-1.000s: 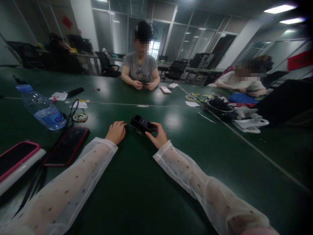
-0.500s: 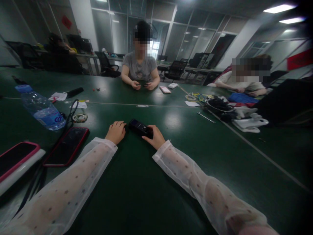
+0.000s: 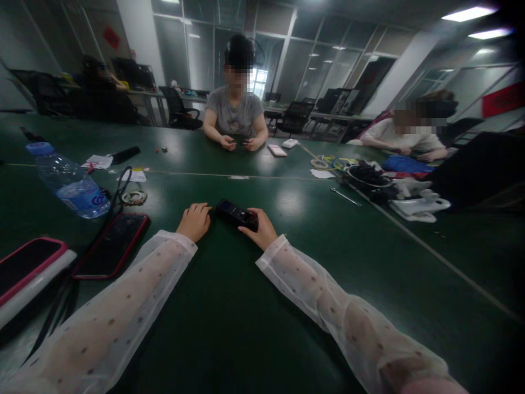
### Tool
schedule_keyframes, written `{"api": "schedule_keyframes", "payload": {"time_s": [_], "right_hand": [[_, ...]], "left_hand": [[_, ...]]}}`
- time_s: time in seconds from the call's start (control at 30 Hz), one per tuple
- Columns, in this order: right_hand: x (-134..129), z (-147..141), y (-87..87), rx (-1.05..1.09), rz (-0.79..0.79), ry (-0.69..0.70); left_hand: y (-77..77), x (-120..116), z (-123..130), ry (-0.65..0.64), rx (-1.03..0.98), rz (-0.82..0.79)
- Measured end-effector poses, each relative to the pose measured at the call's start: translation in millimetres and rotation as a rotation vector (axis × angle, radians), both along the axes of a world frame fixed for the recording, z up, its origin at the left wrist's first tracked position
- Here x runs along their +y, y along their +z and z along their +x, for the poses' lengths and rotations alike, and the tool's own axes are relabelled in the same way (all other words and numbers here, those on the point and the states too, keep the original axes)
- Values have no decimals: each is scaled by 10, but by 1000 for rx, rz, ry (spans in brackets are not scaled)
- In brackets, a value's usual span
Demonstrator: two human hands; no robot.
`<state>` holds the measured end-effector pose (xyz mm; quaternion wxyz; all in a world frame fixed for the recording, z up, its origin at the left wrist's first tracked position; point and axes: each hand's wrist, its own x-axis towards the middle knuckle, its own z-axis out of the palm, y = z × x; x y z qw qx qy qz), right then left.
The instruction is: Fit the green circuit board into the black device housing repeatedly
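A black handheld device (image 3: 235, 214) with a small screen and buttons lies at a slant on the green table, at the middle of the view. My right hand (image 3: 262, 229) grips its near right end, thumb on the near side and fingers over the far side. To the left of the device, my left hand (image 3: 195, 221) rests palm down on the table with its fingers loosely extended. Its fingertips stop just short of the device's left end, and I see nothing held in it. Sheer dotted sleeves cover both forearms.
Left of me are a water bottle (image 3: 68, 180), a red-edged phone (image 3: 112, 246), a pink-edged phone (image 3: 30, 268) and a bracelet (image 3: 134, 197). To the right lie a wrench (image 3: 345, 197), cables and a white plastic object (image 3: 420, 207). A person (image 3: 235, 109) sits opposite, another at the right.
My hands and the device stay almost exactly where they were. The person at the right has shifted their head slightly.
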<state>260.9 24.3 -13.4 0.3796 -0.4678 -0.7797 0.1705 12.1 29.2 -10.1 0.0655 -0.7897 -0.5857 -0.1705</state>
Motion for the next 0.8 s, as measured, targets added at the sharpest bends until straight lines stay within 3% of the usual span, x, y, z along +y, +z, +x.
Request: {"api": "schedule_keyframes", "payload": {"time_s": [0.57, 0.8], "right_hand": [[-29, -6, 43, 49, -4, -22], [-14, 4, 11, -52, -60, -19]], "left_hand": [[-19, 19, -19, -7, -4, -12], [-15, 23, -18, -1, -9, -25]]}}
